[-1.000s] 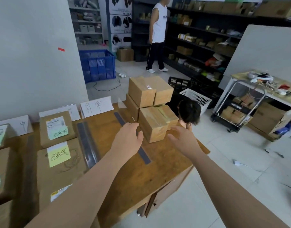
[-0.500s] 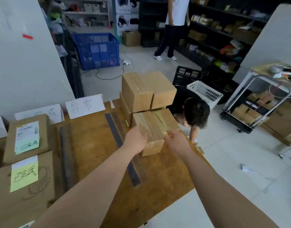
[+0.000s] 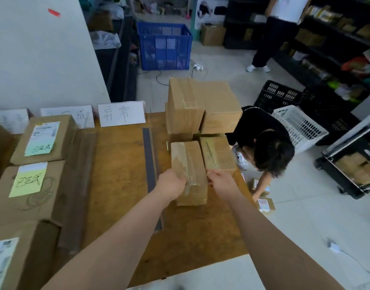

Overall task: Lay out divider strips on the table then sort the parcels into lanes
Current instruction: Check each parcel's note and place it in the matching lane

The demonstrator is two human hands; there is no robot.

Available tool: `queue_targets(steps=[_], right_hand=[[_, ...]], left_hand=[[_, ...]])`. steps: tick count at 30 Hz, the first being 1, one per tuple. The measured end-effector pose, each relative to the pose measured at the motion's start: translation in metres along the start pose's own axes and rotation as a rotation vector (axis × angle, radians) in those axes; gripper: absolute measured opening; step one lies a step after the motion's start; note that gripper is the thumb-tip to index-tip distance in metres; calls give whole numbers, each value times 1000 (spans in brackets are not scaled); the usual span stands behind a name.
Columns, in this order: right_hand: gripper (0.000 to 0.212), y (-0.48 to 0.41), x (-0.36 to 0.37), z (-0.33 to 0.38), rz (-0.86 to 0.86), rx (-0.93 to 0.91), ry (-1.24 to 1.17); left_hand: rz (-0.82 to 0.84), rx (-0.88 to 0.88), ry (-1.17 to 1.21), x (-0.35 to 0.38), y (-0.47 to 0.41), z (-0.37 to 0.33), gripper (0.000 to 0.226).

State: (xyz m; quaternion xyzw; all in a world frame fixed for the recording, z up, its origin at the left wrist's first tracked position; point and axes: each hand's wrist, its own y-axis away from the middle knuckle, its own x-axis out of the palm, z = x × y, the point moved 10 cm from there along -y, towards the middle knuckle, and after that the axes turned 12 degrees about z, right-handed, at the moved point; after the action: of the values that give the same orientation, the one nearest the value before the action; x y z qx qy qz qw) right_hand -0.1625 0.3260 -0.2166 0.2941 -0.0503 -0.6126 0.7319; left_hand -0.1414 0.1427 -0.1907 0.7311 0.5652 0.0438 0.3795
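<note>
Clasping the near end of the parcel [image 3: 189,162] from either side, left hand [image 3: 172,183] and right hand [image 3: 222,181] each curl a grip round it; it lies on the desk [image 3: 117,185] just right of the divider strip [image 3: 148,155], long axis parallel, left hand nearer.

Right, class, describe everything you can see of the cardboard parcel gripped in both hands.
The parcel is an oblong brown cardboard box, sealed with glossy tape along its top and over its near end. It lies on the wooden table, pointing away from the person, right of a grey divider strip and close beside a similar box. The left hand grips its near left edge, the right hand its near right.
</note>
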Motion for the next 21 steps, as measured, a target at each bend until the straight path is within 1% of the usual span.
queue_targets(steps=[4,7,9,11,14,15,16,17,19,21], right_hand=[[29,16,-7,13,-4,-87,-73],[31,32,-5,29,38,-164,-151],[32,42,1,41,93,-203,-225],[36,52,9,57,147,-264,-242],[41,69,20,95,181,-423,-97],[42,75,22,108,174,-480,-34],[42,79,24,120,163,-527,6],[42,81,24,128,146,-556,13],[38,81,16,138,89,-577,-71],[30,73,10,137,61,-533,-181]], left_hand=[[-52,5,149,-7,16,-1,52],[-77,13,285,-13,30,4,65],[-88,32,357,-17,40,3,85],[-116,54,401,-22,52,-1,109],[-187,85,430,-37,68,-6,126],[-190,98,480,-40,71,-6,128],[-189,112,544,-44,74,-5,124],[-187,125,616,-48,76,-3,115],[-164,165,750,-55,80,1,96],[-129,232,859,-62,82,4,87]])
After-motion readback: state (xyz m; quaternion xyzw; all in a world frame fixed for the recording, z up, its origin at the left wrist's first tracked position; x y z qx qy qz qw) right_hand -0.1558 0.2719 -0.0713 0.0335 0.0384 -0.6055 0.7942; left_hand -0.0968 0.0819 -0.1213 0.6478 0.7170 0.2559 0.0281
